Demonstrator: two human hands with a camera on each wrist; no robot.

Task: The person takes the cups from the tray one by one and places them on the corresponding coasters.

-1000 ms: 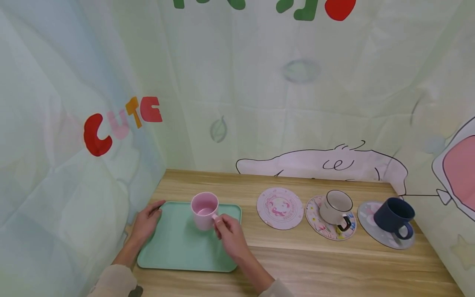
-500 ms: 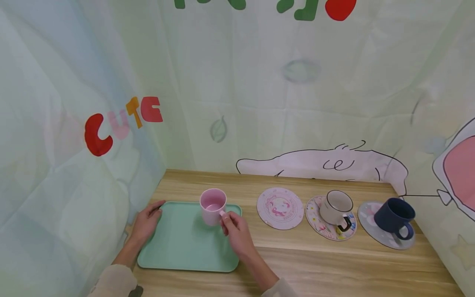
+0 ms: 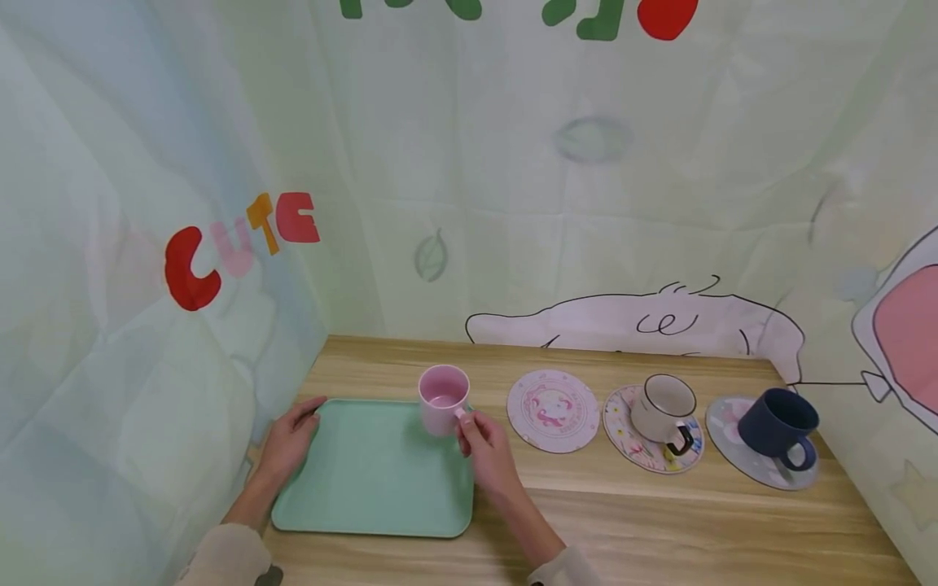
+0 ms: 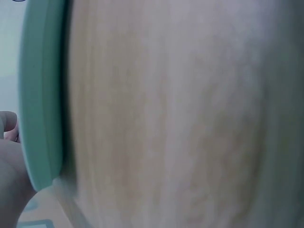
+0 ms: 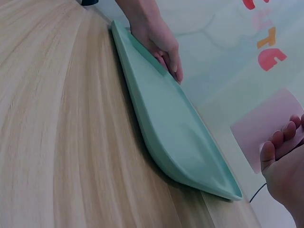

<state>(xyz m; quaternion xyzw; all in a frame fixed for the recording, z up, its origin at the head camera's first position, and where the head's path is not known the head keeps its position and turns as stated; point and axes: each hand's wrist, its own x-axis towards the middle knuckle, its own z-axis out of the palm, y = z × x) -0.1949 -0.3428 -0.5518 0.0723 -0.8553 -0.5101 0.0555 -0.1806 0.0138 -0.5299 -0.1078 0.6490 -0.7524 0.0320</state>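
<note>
A pink mug (image 3: 444, 399) is held up above the right back part of a mint-green tray (image 3: 374, 488). My right hand (image 3: 493, 456) pinches the mug by its handle, with the mug upright. In the right wrist view the mug (image 5: 268, 126) shows raised over the tray (image 5: 175, 128), the right hand's fingers (image 5: 280, 137) at its side. My left hand (image 3: 289, 439) holds the tray's left rim. From the right wrist view, the left hand (image 5: 156, 38) shows at that rim, its fingers bent down over the edge.
Right of the tray a pink round coaster (image 3: 553, 411) lies bare on the wooden table (image 3: 659, 529). Beyond it a white mug (image 3: 663, 407) stands on a flowered coaster (image 3: 623, 439), and a navy mug (image 3: 777, 423) on a grey one (image 3: 721, 415). Printed cloth walls (image 3: 454, 203) enclose the table.
The right hand has carried the pink mug to the right and slightly up and back, from over the tray's middle toward its right edge. The left hand and tray have stayed put.
</note>
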